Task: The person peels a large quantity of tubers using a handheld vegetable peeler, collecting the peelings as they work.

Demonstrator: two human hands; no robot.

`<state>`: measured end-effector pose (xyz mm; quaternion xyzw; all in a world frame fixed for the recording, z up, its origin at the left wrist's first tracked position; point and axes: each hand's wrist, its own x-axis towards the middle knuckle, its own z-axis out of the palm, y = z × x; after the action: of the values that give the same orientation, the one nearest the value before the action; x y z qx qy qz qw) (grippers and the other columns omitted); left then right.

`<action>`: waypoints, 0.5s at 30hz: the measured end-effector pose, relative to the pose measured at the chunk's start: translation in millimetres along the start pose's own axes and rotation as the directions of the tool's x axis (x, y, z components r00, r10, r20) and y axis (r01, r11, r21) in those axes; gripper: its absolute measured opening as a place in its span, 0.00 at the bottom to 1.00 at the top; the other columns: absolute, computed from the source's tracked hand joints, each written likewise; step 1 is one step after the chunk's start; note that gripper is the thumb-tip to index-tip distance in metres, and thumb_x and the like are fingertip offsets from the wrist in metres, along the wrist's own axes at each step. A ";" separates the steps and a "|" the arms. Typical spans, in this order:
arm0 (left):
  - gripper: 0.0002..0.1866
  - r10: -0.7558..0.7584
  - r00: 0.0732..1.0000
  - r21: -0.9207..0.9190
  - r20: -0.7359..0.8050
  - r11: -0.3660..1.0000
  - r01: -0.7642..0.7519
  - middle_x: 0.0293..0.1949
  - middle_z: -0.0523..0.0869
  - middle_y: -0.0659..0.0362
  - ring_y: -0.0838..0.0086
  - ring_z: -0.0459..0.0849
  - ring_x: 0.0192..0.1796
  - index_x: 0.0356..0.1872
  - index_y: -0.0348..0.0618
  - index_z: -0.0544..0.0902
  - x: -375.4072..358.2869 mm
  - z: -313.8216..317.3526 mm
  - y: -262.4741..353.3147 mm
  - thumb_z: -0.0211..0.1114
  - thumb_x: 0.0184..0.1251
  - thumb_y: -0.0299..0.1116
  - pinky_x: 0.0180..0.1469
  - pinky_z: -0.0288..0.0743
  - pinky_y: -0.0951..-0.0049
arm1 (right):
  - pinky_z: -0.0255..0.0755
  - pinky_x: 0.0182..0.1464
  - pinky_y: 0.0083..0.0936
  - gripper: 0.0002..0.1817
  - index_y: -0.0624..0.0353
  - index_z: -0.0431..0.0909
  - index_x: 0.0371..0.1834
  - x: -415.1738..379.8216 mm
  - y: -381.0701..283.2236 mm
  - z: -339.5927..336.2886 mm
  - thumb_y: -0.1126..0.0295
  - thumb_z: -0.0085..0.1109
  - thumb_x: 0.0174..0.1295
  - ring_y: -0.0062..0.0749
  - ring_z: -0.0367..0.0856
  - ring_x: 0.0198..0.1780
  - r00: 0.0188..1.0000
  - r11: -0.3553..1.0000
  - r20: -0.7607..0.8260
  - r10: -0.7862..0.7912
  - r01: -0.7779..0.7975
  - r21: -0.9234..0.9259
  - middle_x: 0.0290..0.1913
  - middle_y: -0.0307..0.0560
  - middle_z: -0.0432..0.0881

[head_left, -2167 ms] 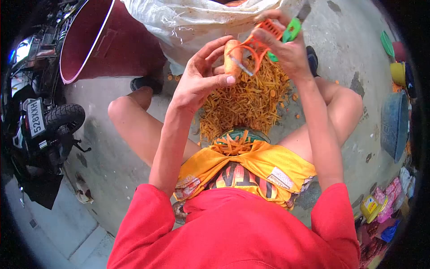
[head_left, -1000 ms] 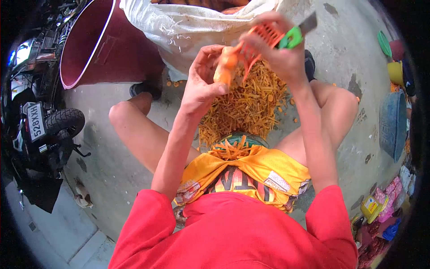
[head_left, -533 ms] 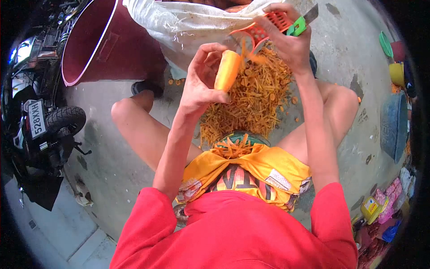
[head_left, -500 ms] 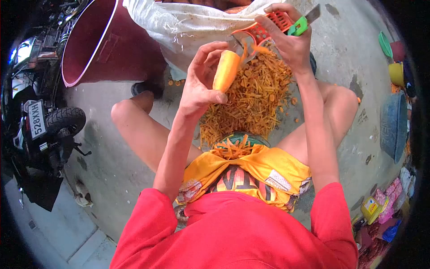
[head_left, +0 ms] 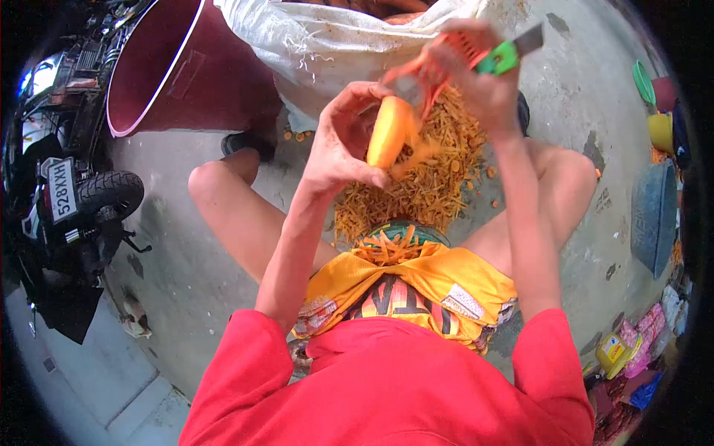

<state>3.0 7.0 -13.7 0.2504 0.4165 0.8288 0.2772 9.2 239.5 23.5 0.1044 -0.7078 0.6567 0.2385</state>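
Note:
My left hand [head_left: 346, 137] is wrapped round a peeled orange carrot [head_left: 387, 134], held upright and slightly tilted. In my right hand [head_left: 480, 82] is a red peeler [head_left: 425, 70], blurred by motion, just right of the carrot. A knife with a green handle [head_left: 500, 58] is also in that hand, its blade pointing up and right. Blurred orange peel [head_left: 418, 149] hangs beside the carrot. Below both hands lies a large heap of carrot peelings [head_left: 409, 193] on the floor, and more strips [head_left: 390, 247] lie on a green container between my legs.
A white sack [head_left: 312, 52] with carrots inside stands ahead, beside a large dark red tub [head_left: 193, 82]. A motorcycle [head_left: 74, 193] is at the left. At the right are a blue basin [head_left: 654, 219], a yellow container [head_left: 660, 132] and a yellow tub [head_left: 613, 351].
My left hand and the carrot have shifted slightly right and down. The peeler in my right hand has tilted more steeply, and blurred peel now shows lower beside the carrot.

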 end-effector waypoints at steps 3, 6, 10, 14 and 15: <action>0.55 0.021 1.000 -0.030 -0.019 0.999 -0.022 0.62 0.79 0.60 0.73 0.78 0.65 0.65 0.41 0.75 1.3 0.4 0.6 0.96 0.27 0.34 0.70 0.73 0.68 | 0.79 0.47 0.16 0.12 0.61 0.82 0.48 6.8 -7.2 -7.2 0.77 0.74 0.65 0.19 0.84 0.44 0.997 0.995 -0.017 -0.073 0.074 0.060 0.42 0.39 0.86; 0.55 0.026 0.991 -0.033 -0.131 0.999 -0.031 0.61 0.79 0.60 0.72 0.78 0.65 0.65 0.42 0.74 6.3 11.0 0.7 0.96 0.27 0.34 0.70 0.72 0.68 | 0.79 0.47 0.17 0.12 0.61 0.82 0.48 -6.8 -20.7 7.2 0.77 0.74 0.64 0.19 0.85 0.44 0.998 0.975 0.058 -0.025 0.012 0.221 0.41 0.38 0.86; 0.54 0.024 0.993 -0.033 -0.116 0.999 -0.028 0.61 0.79 0.59 0.72 0.78 0.65 0.63 0.42 0.74 -2.9 13.6 0.0 0.96 0.27 0.33 0.70 0.72 0.68 | 0.79 0.47 0.17 0.13 0.60 0.82 0.50 6.0 2.4 -12.1 0.75 0.74 0.66 0.18 0.85 0.44 0.995 0.993 -0.015 -0.099 0.098 -0.060 0.43 0.37 0.87; 0.52 0.043 0.995 -0.032 -0.094 0.998 -0.046 0.60 0.79 0.60 0.72 0.79 0.64 0.62 0.42 0.74 6.9 7.7 -0.6 0.95 0.28 0.32 0.69 0.72 0.69 | 0.79 0.46 0.17 0.11 0.60 0.82 0.50 -4.1 -16.0 0.9 0.74 0.73 0.67 0.18 0.85 0.43 0.982 0.981 0.055 -0.183 0.186 -0.058 0.42 0.37 0.87; 0.52 0.034 0.996 0.026 -0.084 0.999 -0.031 0.59 0.79 0.60 0.72 0.79 0.64 0.61 0.42 0.74 6.9 6.6 0.8 0.95 0.28 0.32 0.69 0.72 0.69 | 0.80 0.46 0.17 0.11 0.61 0.82 0.49 -9.2 -20.9 6.3 0.74 0.72 0.67 0.18 0.85 0.43 0.956 0.950 0.168 -0.241 0.268 -0.160 0.42 0.37 0.87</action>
<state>2.1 14.8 -8.2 0.2254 0.4341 0.8378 0.2427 25.6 229.4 37.3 0.2208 -0.7606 0.5438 0.2773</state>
